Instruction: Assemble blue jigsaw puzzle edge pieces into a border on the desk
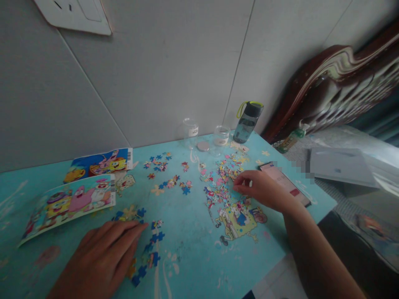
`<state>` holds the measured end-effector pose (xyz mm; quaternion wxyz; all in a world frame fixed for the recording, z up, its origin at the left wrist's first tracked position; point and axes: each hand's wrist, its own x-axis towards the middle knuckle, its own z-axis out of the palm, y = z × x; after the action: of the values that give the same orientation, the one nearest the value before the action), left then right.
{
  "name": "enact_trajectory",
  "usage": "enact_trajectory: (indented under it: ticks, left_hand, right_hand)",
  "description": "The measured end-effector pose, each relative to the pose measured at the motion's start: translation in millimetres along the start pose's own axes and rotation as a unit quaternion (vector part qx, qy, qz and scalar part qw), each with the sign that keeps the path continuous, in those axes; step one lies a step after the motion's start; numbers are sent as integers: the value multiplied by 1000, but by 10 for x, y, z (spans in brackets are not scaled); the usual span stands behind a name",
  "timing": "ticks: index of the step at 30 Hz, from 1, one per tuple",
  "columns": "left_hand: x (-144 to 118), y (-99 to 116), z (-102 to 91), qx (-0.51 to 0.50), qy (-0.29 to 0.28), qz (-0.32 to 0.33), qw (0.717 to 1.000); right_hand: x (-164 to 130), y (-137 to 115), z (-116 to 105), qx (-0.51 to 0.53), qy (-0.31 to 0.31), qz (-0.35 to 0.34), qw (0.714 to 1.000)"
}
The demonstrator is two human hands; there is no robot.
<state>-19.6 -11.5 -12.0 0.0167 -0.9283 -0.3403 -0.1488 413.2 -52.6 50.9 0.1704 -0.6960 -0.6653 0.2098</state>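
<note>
Right hand [262, 190] over heap of small colourful cardboard puzzle pieces [222, 176] mid-table, fingertips pinched at heap's edge; piece inside pinch too small, I can't confirm. Left hand [104, 255] flat, fingers spread, resting on blue joined strip of pieces [149, 253] on turquoise tabletop [187, 232]. My judgement: lift single piece clear, check against printed cartoon reference card [71, 203], avoid scattering heap.

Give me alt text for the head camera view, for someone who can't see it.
A person's right hand pinches at a heap of loose jigsaw pieces on a light blue table, while the left hand lies flat near a joined blue strip. Two picture cards, a phone and a water bottle lie around.
</note>
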Motion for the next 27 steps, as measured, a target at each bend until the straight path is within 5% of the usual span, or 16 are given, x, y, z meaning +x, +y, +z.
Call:
enact_trajectory:
  ticks: [6, 23, 27]
  left_hand:
    - [-11, -13, 13, -2, 4, 10, 1000]
    - [-34, -46, 92, -12, 17, 1, 1000]
    - [-18, -48, 78, -13, 26, 7, 1000]
  right_hand:
    - [-319, 64, 231, -43, 35, 4, 998]
    - [-181, -64, 165, 8, -1, 5, 1000]
    - [-163, -18, 212, -10, 30, -9, 999]
